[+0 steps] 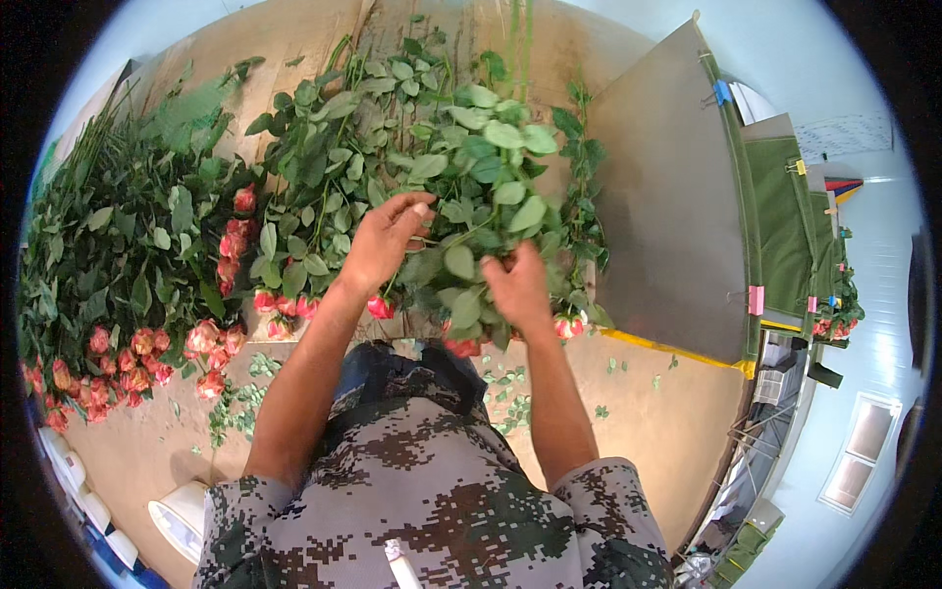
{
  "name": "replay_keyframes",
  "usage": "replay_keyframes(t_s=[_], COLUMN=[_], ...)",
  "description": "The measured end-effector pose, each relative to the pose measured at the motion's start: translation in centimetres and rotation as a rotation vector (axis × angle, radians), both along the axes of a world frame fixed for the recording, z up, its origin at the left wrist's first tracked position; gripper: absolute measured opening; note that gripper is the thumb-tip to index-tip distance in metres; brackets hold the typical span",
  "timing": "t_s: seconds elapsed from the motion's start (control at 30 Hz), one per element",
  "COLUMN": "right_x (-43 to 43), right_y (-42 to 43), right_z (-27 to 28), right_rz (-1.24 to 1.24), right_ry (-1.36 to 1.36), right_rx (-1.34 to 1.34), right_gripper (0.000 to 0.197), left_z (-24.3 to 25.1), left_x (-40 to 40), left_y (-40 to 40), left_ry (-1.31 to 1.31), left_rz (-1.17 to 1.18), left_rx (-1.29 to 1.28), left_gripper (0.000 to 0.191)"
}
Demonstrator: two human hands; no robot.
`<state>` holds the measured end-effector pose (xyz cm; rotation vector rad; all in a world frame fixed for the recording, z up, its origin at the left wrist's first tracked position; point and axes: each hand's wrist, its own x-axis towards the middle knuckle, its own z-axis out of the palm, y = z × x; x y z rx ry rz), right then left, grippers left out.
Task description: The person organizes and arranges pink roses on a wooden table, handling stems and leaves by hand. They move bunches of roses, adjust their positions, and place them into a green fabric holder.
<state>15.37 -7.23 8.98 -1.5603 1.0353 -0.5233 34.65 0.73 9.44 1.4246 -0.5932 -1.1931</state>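
My right hand (519, 283) is closed around a leafy rose stem (508, 169), whose blurred red bloom (462, 344) hangs near the table's front edge. Left of it, my left hand (397, 232) is partly curled beside the leaves, thumb and fingers close together; whether it pinches a leaf or stem cannot be told. Under and around both hands, long-stemmed roses lie on the wooden table (316, 29) with their blooms towards me. One pink-red bloom (380, 306) shows below my left hand. More rose stems (585, 162) lie to the right.
A large heap of roses (110, 243) with pink-orange blooms covers the table's left. At the right stands a grey panel (670, 206) with green fabric edging and coloured clips. Leaves (511, 412) are scattered on the floor; a white bucket (180, 519) stands at lower left.
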Motion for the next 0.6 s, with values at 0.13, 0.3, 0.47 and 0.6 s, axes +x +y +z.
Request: replay_keyframes(t_s=[0.13,0.3,0.47,0.6], right_x=[-1.8,-1.5,-1.6,-2.3], right_y=[-3.4,-3.8,-3.4,-3.8], right_z=[-4.8,-8.1,-3.6,-7.5], right_rz=[0.066,0.048,0.063,0.035], right_ry=[0.172,0.345,0.271,0.516], right_rx=[-0.151,-0.142,-0.149,-0.068], right_gripper=[0.039,0.045,0.049,0.042], left_z=[-3.9,-7.8,-7.2,-8.6], left_x=[-0.1,-0.9,-0.2,-0.1], left_y=[0.8,2.4,2.8,2.5], left_ry=[-0.025,-0.030,-0.072,-0.199], left_rz=[-0.036,-0.036,0.015,0.014], left_rx=[0.119,0.146,0.193,0.199], left_gripper=[0.034,0.031,0.028,0.029])
